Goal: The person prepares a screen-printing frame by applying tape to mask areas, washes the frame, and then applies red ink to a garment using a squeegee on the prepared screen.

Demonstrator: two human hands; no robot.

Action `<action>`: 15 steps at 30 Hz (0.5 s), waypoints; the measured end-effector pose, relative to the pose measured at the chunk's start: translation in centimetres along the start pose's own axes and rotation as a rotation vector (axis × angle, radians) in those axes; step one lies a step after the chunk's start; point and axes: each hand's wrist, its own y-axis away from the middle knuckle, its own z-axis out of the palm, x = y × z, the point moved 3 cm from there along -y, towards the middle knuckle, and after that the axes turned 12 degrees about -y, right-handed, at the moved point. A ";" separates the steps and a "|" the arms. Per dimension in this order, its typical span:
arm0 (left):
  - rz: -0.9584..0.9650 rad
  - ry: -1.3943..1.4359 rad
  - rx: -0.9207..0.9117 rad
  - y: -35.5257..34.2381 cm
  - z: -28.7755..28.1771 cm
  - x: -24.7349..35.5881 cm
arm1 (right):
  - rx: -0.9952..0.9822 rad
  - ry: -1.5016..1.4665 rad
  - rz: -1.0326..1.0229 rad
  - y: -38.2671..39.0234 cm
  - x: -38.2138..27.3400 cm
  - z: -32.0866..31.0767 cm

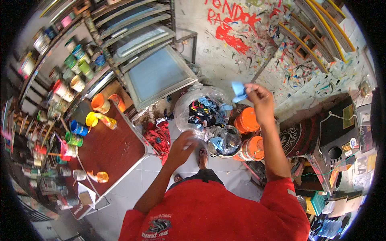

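My right hand [258,96] is raised and pinches a small light blue scrap of cloth [239,91] above a big clear plastic bag [183,108]. The bag is full of blue, black and mixed cloth scraps [205,110]. My left hand [183,144] rests on the bag's lower rim, gripping the plastic. A second, smaller clear bag [227,140] with blue scraps lies just right of my left hand.
A brown table [108,148] at left carries several paint pots and cups. Shelves of paint jars [64,84] stand behind it. Screen-print frames [157,72] lean at the back. Orange buckets [247,120] sit by the bags; red rags [159,136] lie on the floor.
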 end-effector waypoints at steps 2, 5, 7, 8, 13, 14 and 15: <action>0.174 0.312 -0.036 -1.1 0.3 3.8 | -0.098 0.227 -0.060 4.7 -0.2 2.5; 0.047 0.707 -0.134 -1.5 0.9 5.6 | -0.189 0.091 -0.015 10.8 0.5 6.2; 0.095 0.651 -0.024 -0.6 0.7 6.8 | -0.254 0.066 0.015 13.3 3.6 6.1; 0.057 0.587 -0.019 -0.2 0.6 5.8 | -0.262 0.062 0.002 14.5 4.0 6.6; -0.186 0.314 -0.068 2.1 -0.9 4.0 | -0.203 -0.058 0.051 17.8 7.4 6.8; -0.255 0.300 -0.021 2.7 -1.1 4.0 | -0.186 -0.140 0.065 18.2 7.3 7.6; -0.177 0.343 -0.002 3.5 -0.9 4.1 | -0.169 -0.222 0.079 18.5 7.3 8.0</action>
